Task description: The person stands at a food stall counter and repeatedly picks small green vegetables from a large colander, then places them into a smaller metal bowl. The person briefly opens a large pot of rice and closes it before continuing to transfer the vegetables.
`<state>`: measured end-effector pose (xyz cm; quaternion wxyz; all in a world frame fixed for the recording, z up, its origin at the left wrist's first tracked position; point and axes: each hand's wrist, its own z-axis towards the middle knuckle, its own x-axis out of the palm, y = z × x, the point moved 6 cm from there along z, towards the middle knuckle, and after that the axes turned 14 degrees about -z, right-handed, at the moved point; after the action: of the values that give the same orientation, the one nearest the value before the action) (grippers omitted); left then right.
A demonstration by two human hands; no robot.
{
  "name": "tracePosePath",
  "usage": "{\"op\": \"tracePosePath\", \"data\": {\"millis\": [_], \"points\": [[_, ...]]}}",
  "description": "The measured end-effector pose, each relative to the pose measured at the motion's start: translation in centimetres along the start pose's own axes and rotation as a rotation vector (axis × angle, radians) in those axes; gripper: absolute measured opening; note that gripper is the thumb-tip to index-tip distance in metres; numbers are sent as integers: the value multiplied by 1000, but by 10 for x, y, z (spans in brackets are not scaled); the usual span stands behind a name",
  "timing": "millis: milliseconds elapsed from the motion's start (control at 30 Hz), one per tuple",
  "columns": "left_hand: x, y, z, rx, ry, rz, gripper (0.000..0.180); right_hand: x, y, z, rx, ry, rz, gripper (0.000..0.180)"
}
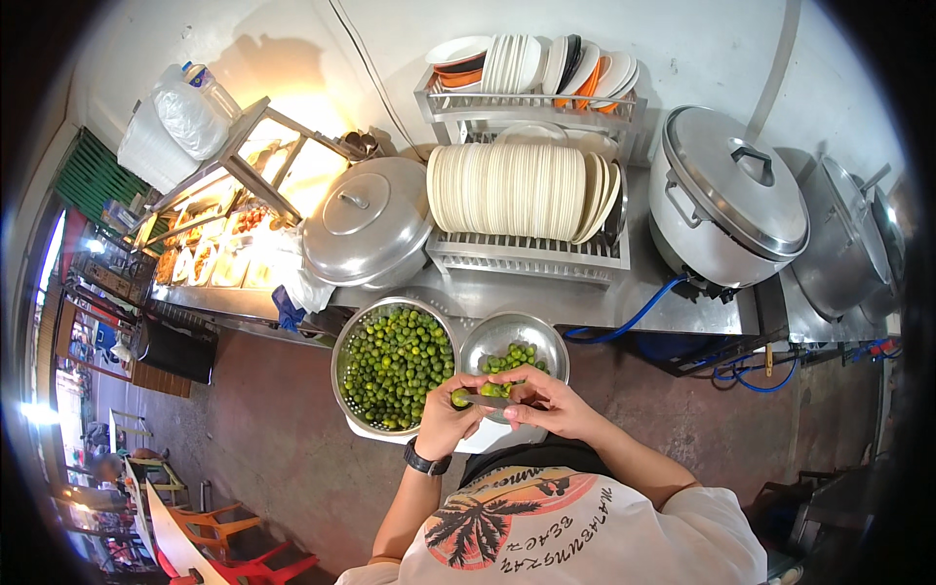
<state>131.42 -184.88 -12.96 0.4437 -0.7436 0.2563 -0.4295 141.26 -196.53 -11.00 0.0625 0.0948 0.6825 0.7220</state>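
Note:
Both my hands meet in front of my chest, above the rim of a steel bowl (475,343). My left hand (447,421), with a black watch at the wrist, is closed on a small green lime (460,398). My right hand (554,408) is closed at the other end of a short knife (487,401), whose blade lies between the hands; its handle is hidden. More green citrus (495,389) shows just above the blade, at my fingertips. Several green pieces (522,356) lie in the bowl. Left of it, a perforated steel colander (337,375) is full of small whole green limes (395,361).
Behind the bowls runs a steel counter (585,304) with a dish rack (526,263) of stacked plates, a lidded pot (366,219) and a large rice cooker (731,195). A blue hose (634,317) hangs at the counter's front. A lit food display (229,234) stands far left, red chairs (258,567) lower left.

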Motion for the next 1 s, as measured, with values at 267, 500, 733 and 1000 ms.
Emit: {"op": "tracePosePath", "data": {"millis": [267, 500, 733, 1000], "points": [[-1, -4, 0, -37, 68, 74, 25, -10, -26, -3, 37, -61, -6, 44], [1, -1, 6, 330, 36, 525, 24, -10, -48, -5, 184, -127, 96, 41], [-50, 77, 20, -290, -208, -481, 31, -22, -144, 5, 608, -284, 387, 46], [-34, 53, 9, -334, 26, -926, 31, -31, -212, 8, 753, -307, 576, 41]]}}
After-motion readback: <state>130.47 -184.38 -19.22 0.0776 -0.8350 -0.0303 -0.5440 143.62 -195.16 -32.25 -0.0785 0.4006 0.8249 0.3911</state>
